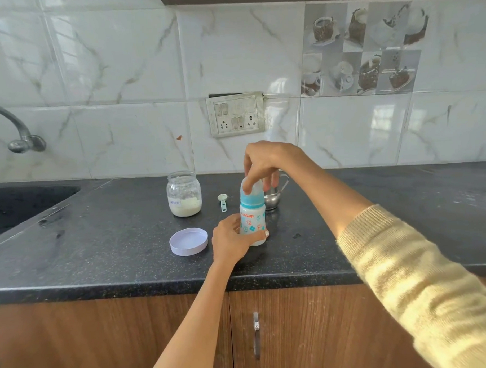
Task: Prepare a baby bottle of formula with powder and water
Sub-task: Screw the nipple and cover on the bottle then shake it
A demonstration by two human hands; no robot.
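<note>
Our left hand (229, 239) wraps the baby bottle (252, 220) standing upright on the counter (114, 243) — our right hand (263, 164) pinches its clear cap (252, 186) from above.

A baby bottle (252, 220) with a teal collar, a translucent cap and printed flowers is seen upright on the dark speckled surface (114, 243). To its left, an open glass jar (183, 193) is partly filled with pale powder. A teal measuring scoop (222, 201) is laid between them. A white lid (188, 241) is placed upside down nearer the front edge. A steel jug (274, 196) is partly hidden behind the bottle.
</note>
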